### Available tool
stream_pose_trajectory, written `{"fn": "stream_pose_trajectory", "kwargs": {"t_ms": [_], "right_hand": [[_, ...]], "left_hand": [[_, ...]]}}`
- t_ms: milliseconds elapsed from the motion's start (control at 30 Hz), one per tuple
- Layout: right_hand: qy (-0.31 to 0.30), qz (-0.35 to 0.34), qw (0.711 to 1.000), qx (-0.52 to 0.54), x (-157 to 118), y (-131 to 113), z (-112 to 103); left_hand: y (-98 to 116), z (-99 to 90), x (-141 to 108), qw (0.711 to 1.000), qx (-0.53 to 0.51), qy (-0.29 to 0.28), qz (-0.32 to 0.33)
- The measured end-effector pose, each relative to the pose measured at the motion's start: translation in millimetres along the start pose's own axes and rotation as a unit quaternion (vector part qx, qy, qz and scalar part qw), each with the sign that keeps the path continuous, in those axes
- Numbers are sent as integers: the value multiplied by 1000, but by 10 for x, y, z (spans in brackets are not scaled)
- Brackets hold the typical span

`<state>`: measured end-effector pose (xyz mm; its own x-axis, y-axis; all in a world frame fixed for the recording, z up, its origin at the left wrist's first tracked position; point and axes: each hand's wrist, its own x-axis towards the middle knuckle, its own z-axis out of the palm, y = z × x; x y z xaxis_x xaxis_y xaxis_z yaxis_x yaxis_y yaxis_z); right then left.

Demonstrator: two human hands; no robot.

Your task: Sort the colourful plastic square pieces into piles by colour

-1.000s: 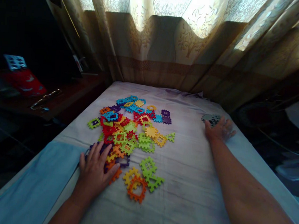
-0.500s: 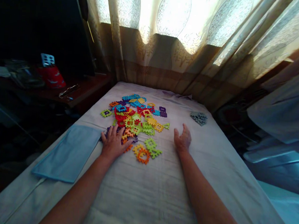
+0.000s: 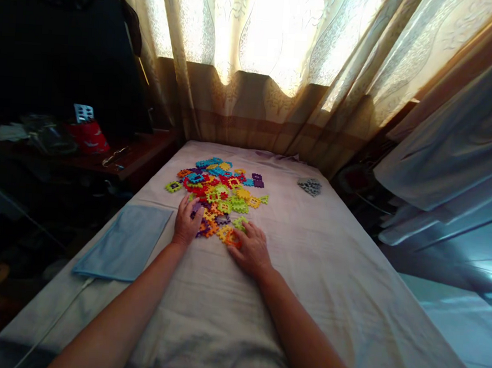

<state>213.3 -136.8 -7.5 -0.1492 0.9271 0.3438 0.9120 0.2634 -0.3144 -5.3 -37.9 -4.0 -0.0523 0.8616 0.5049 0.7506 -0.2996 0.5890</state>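
A heap of colourful interlocking plastic tiles (image 3: 216, 190) with notched edges lies on the covered bed. My left hand (image 3: 187, 220) is at the heap's near left side, fingers apart and slightly bent against a purple tile (image 3: 196, 207). My right hand (image 3: 253, 250) rests at the near right side with its fingers spread. Its fingertips touch or partly cover an orange tile (image 3: 233, 239) and a light green tile (image 3: 240, 223). Beside them is a yellow tile (image 3: 223, 233). Neither hand lifts a tile.
A blue cloth pad (image 3: 123, 243) with a white cord (image 3: 54, 323) lies to the left. Grey tiles (image 3: 310, 186) sit apart at the back right. A dark side table (image 3: 142, 152) holds a red container (image 3: 91, 137). Curtains (image 3: 251, 106) hang behind the bed.
My right hand has moved left from the bare sheet onto the near tiles. Orange, yellow and green tiles now lie closer to the heap. My left hand has turned more upright at its side.
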Motion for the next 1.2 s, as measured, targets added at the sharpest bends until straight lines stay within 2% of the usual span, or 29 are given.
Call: {"fn": "stream_pose_trajectory", "kwargs": {"t_ms": [67,167,233,300,433,700,800,867,967,1033,1100,1200], "right_hand": [[6,12,1000,3,3,16,-4],[6,5,1000,9,19,42,4],[6,0,1000,12,27,45,11],[6,-1,1000,12,33,39,15],[0,5,1000,5,45,20,8],[38,47,998,-3,85,72,24],[68,46,996,19,109,122,54],[116,45,991,55,128,160,71],[203,65,966,146,166,251,81],[248,114,940,207,193,354,76],[269,186,909,260,215,486,60],[261,280,867,320,228,660,28]], "left_hand": [[-59,-102,-116,998,52,-23,6],[-41,-216,-327,981,161,-107,-15],[31,-227,-437,966,199,-162,-10],[120,-190,-496,959,210,-190,14],[247,-75,-485,961,203,-186,41],[303,81,-337,972,166,-148,71],[366,156,-264,972,168,-151,63],[409,201,-220,971,177,-155,49],[433,242,-190,973,168,-150,54],[409,253,-193,978,144,-135,71],[359,257,-202,983,114,-116,83],[266,261,-194,991,59,-90,84]]}}
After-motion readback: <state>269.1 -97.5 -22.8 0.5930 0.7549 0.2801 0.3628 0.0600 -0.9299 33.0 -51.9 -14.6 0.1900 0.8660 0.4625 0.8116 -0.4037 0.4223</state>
